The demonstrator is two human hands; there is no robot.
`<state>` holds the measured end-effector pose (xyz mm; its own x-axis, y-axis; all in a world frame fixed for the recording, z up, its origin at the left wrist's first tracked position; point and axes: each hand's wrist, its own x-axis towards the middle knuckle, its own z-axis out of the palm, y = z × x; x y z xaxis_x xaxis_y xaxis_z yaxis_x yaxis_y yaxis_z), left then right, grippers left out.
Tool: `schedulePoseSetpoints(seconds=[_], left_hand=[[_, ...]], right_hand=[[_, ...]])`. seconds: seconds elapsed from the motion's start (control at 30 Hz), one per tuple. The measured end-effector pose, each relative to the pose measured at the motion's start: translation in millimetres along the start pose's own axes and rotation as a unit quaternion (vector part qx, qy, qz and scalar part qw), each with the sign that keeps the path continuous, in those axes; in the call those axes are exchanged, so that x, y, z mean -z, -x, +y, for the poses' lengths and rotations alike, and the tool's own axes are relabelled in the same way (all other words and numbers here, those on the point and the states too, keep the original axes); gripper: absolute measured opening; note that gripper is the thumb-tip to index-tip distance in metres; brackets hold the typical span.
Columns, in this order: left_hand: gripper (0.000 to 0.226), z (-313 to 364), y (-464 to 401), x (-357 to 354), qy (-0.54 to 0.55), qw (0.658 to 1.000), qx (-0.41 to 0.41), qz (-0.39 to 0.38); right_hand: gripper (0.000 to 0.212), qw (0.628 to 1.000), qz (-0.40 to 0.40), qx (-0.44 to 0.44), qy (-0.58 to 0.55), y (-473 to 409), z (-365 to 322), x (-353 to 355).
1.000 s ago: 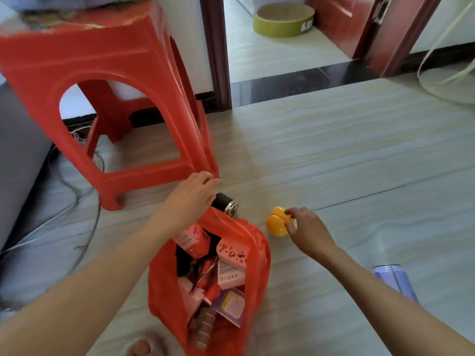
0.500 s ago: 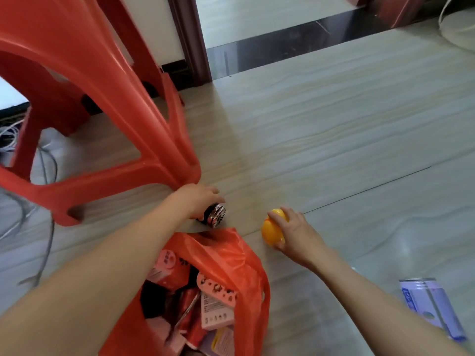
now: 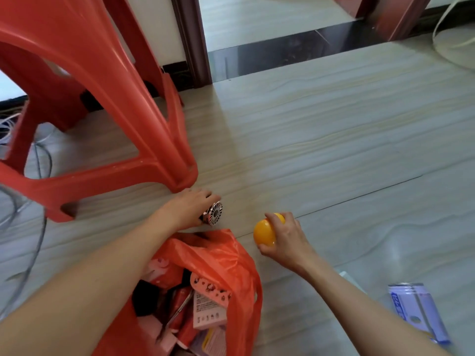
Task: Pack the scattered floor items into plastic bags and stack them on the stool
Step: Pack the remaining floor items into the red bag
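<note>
left hand [image 3: 189, 208] curls round the small fan [image 3: 214, 216], right hand [image 3: 285, 240] grips the yellow ball [image 3: 264, 232], both above the open red bag [image 3: 226, 255] for dropping in.

The stool [image 3: 108, 104] seat is cut off at the top edge; the left hand [image 3: 187, 209] hides most of the small fan [image 3: 214, 214].

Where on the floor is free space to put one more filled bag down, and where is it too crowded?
Free: the wide floor beyond the yellow ball, up to the doorway, and the strip between the right hand and the blue can. Crowded: around the stool, where the left hand, the small black fan and the orange bag sit close together.
</note>
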<state>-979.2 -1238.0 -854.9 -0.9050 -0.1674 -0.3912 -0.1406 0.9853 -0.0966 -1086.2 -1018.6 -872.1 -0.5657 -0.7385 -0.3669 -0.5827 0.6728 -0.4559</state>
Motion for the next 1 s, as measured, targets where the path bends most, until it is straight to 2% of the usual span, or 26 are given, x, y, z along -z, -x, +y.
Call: schedulePoseSetpoints(seconds=[0.1,0.2,0.37,0.5,0.6,0.7,0.77,0.83,0.9,1.0], left_hand=[[0.065,-2.9,16.4,26.3,0.04,0.991,-0.016,0.127],[0.074,1.3,44.9,64.9,0.054,0.978,-0.008,0.203],[0.074,28.6,123.4,111.2,0.091,0.945,0.048,0.311],[0.07,59.1,182.8,91.6,0.203,0.917,0.12,0.322],[0.07,87.0,210.5,58.8,0.277,0.907,0.147,0.279],[0.078,111.7,224.6,20.6,0.186,0.954,0.138,0.191],[0.081,119.8,227.0,-1.0,0.118,0.971,0.144,0.15],[0.078,115.1,219.1,-16.7,0.082,0.973,0.146,0.156],[0.074,105.2,210.7,-17.9,0.058,0.967,0.189,0.158],[0.069,90.6,204.1,-20.0,0.021,0.949,0.235,0.207]], right_hand=[[0.076,0.999,0.025,0.002,-0.036,11.2,-16.9,21.6],[0.075,0.995,0.052,0.015,-0.079,28.6,-41.0,50.5],[0.08,0.992,0.065,0.041,-0.103,78.8,-80.9,90.4],[0.08,0.99,0.076,0.059,-0.101,119.9,-105.8,97.7],[0.081,0.99,0.061,0.096,-0.08,142.6,-120.4,91.7],[0.086,0.989,0.045,0.14,-0.002,154.3,-128.6,74.8],[0.088,0.984,0.05,0.161,0.053,157.0,-131.6,60.1],[0.084,0.979,0.057,0.18,0.077,155.3,-133.6,46.8],[0.081,0.975,0.06,0.193,0.095,151.2,-134.9,35.3],[0.078,0.965,0.088,0.212,0.13,141.2,-131.1,17.4]])
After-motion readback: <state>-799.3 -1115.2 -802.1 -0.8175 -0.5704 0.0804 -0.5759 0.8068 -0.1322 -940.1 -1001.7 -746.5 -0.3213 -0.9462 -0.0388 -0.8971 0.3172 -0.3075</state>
